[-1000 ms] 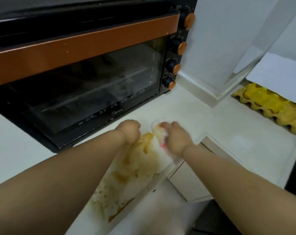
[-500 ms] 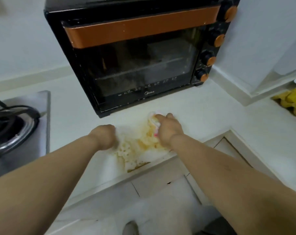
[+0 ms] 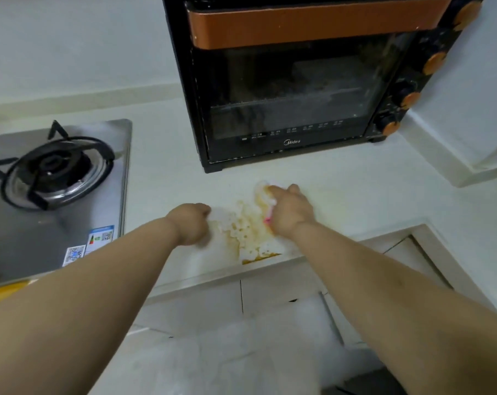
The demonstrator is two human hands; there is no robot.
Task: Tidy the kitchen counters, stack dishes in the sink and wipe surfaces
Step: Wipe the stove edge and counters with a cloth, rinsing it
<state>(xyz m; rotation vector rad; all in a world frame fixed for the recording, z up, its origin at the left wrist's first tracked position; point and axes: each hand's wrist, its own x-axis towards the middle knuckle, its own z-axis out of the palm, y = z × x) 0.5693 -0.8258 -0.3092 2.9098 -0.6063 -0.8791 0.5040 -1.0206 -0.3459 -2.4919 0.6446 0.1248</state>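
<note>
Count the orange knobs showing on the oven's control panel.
4, stacked down the oven's right edge: top, second, third, bottom. The frame crops the oven's top, so more may be hidden.

The countertop (image 3: 341,195) is white, smeared with a yellow-brown foamy stain (image 3: 247,232); the cloth (image 3: 266,195) is white, stained yellow, with a pink edge; the oven (image 3: 298,89) is black with a copper-orange handle band and orange knobs; the stove (image 3: 56,195) is silver steel with a black burner grate and blue-and-white stickers.
</note>
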